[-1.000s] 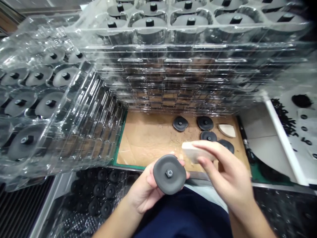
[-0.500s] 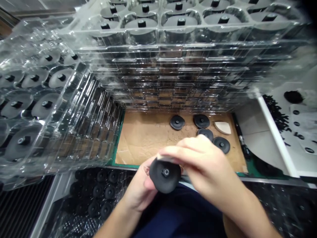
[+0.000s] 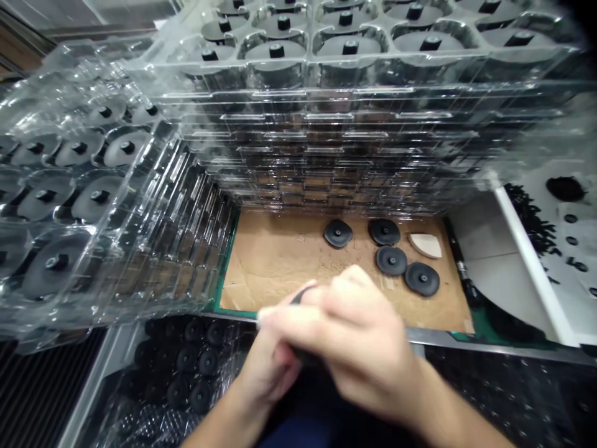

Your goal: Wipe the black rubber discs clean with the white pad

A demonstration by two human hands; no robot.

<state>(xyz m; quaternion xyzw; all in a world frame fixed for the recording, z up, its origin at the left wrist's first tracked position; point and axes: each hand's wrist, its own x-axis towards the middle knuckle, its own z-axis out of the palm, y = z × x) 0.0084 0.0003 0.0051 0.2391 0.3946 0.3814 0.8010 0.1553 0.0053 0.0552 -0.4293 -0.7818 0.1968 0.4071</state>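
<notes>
My left hand [image 3: 270,364] is closed around a round black disc-shaped part [image 3: 302,295]. Only a dark sliver of its edge shows, because the fingers cover the rest. Across it lies my right hand [image 3: 361,339], blurred, with its fingers curled over the part. Its thumb stretches left toward my left hand, and its tip looks whitish. What the right fingers grip is hidden. Beyond the hands, several similar black discs with raised centre hubs, such as this black disc [image 3: 392,260], lie on a cardboard sheet [image 3: 265,255].
Tall stacks of clear plastic trays [image 3: 303,124] rise behind and to the left, their top pockets filled with dark-stemmed discs. A pale wedge-shaped piece [image 3: 425,245] lies at the sheet's right. A white panel [image 3: 536,255] stands beside small black parts [image 3: 532,218].
My right hand has swept left and down over the black disc, whose face and hub showed before and are now covered. The view has shifted slightly.
</notes>
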